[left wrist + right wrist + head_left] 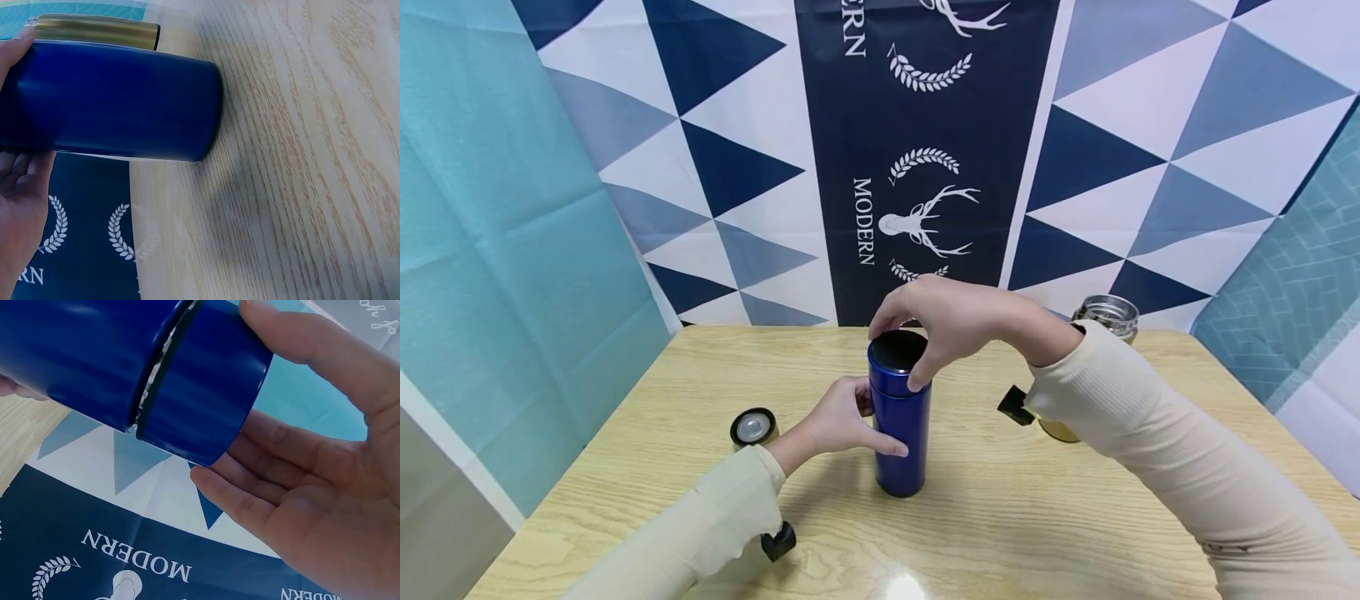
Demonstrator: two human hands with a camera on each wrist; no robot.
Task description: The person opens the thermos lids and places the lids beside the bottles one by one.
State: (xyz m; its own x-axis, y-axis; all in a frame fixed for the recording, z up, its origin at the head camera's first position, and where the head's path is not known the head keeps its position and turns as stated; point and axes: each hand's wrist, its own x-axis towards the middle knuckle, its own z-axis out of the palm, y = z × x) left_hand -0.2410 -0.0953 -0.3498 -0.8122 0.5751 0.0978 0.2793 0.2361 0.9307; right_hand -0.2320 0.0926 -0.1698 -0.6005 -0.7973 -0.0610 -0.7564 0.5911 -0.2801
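A blue thermos flask [901,442] stands upright near the middle of the table, its base on or close to the wood. My left hand [842,417] grips its body, thumb across the front and fingers behind. From above, my right hand [955,321] holds the flask's blue lid [203,381] between thumb and fingers. A narrow dark gap with a shiny edge shows between lid and body in the right wrist view. The lid's top is dark, and the flask's base [212,112] shows in the left wrist view.
Partly hidden behind my right sleeve stands a gold container with a clear glass neck [1112,315]. A round black-rimmed top [753,427] shows beside my left wrist. The wooden table [1000,533] ends at a patterned cloth backdrop [737,167].
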